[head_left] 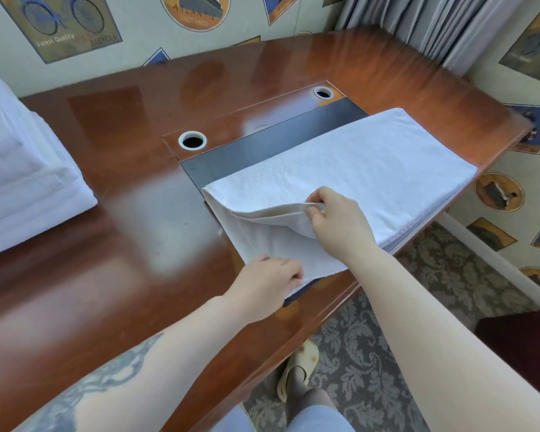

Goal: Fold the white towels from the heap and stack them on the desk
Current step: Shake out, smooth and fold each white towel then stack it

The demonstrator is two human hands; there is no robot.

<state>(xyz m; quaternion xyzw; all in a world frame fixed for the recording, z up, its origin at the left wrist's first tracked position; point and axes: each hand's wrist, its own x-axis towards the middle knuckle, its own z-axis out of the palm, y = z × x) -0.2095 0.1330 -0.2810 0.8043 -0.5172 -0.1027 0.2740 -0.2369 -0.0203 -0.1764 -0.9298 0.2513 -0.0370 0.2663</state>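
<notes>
White towel (356, 163) lies flat on desk (122, 169), near its front edge; right hand (337, 219) pinches a raised towel hem, left hand (268, 282) apparently grips the towel's near corner.

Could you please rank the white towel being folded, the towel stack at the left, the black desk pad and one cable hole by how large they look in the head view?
1. white towel
2. towel stack, cut off by the frame edge and nearer, so unsure against the towel
3. black desk pad, mostly covered
4. cable hole

White towel (356, 163) lying flat on desk (122, 126), near corner lifted, folded stack (22, 169) far left
</notes>
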